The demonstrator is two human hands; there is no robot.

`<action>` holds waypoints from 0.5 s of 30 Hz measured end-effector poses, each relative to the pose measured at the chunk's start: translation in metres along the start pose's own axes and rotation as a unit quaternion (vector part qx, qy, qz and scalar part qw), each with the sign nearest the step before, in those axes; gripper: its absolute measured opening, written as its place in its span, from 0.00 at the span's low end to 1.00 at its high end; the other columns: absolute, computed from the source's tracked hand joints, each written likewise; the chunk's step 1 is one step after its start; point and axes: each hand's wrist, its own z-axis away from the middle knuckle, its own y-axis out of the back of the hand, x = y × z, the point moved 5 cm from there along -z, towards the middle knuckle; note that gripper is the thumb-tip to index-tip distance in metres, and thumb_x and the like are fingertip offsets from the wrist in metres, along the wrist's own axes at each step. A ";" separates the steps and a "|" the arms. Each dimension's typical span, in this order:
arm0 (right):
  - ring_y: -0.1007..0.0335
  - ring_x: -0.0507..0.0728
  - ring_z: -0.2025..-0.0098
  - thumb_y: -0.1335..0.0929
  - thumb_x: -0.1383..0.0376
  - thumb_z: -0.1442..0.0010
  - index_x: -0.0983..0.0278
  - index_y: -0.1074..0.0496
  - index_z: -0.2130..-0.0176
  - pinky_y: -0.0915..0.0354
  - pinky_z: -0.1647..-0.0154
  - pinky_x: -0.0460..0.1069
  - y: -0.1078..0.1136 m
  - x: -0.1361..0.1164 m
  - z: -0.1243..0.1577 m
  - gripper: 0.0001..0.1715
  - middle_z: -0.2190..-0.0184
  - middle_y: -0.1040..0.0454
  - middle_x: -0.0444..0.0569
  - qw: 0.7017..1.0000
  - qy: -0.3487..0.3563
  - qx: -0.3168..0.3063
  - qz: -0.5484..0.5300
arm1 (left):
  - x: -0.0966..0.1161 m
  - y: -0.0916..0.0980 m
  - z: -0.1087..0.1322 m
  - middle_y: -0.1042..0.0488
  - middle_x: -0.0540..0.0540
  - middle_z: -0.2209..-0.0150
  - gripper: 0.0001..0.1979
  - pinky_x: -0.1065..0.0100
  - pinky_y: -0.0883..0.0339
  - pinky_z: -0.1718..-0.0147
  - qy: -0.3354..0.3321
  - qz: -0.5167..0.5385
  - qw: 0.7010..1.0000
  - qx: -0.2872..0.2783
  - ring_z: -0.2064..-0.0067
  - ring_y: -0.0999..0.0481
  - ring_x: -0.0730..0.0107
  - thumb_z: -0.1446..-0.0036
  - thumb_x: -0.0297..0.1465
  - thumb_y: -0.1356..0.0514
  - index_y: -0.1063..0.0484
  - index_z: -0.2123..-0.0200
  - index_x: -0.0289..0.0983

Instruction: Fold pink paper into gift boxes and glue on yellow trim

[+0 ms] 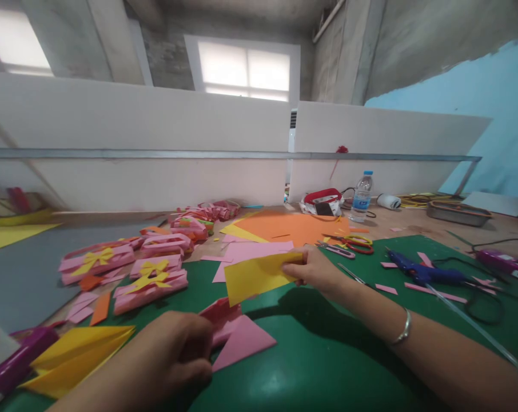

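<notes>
My right grip is closed on one end of a yellow sheet, thumb on top, so that it tilts in the air above the green mat. My left grip curls at the left side of a folded pink piece, toward the table's near edge; my own fingers hide whether it is pinched or merely steadied. I judge the step in hand to be bringing yellow paper and pink piece together; the next move seems to call for a steady left side and a light, level right, since thin paper bends easily.

Left of my forearm lies folded yellow paper, near the table's near left corner. Beyond, pink bundles, some with yellow bows, run toward the far edge. An orange sheet lies by that edge, scissors just beside it, and a blue glue gun sits toward the right edge.
</notes>
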 end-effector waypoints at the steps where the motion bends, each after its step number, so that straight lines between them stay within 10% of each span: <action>1: 0.41 0.47 0.79 0.33 0.67 0.55 0.68 0.28 0.73 0.43 0.81 0.42 0.000 0.000 0.000 0.07 0.79 0.34 0.42 1.000 -0.003 -0.002 -0.012 | 0.002 0.003 0.001 0.37 0.53 0.80 0.05 0.71 0.52 0.79 0.007 -0.006 1.000 0.026 0.76 0.37 0.70 0.57 0.31 0.45 0.35 0.82 0.38; 8: 0.46 0.46 0.80 0.30 0.64 0.54 0.67 0.27 0.69 0.47 0.82 0.42 0.003 -0.006 0.004 0.10 0.80 0.37 0.40 0.993 0.045 -0.028 -0.106 | 0.024 0.018 -0.010 0.28 0.48 0.73 0.17 0.68 0.43 0.74 0.017 0.077 0.977 0.196 0.71 0.30 0.65 0.52 0.46 0.45 0.35 0.70 0.38; 12: 0.46 0.46 0.81 0.28 0.62 0.55 0.67 0.27 0.69 0.47 0.82 0.42 0.002 -0.009 0.007 0.12 0.81 0.36 0.40 0.986 0.065 -0.043 -0.149 | 0.033 0.002 -0.025 0.30 0.52 0.77 0.21 0.70 0.41 0.81 0.015 0.294 0.947 0.129 0.80 0.34 0.72 0.52 0.46 0.44 0.40 0.60 0.37; 15: 0.44 0.46 0.81 0.27 0.61 0.55 0.67 0.27 0.70 0.46 0.82 0.42 0.002 -0.008 0.007 0.12 0.80 0.35 0.41 0.981 0.054 -0.046 -0.181 | 0.046 -0.009 -0.031 0.25 0.48 0.68 0.28 0.67 0.35 0.73 -0.043 0.213 0.972 0.089 0.73 0.29 0.68 0.56 0.38 0.38 0.39 0.51 0.38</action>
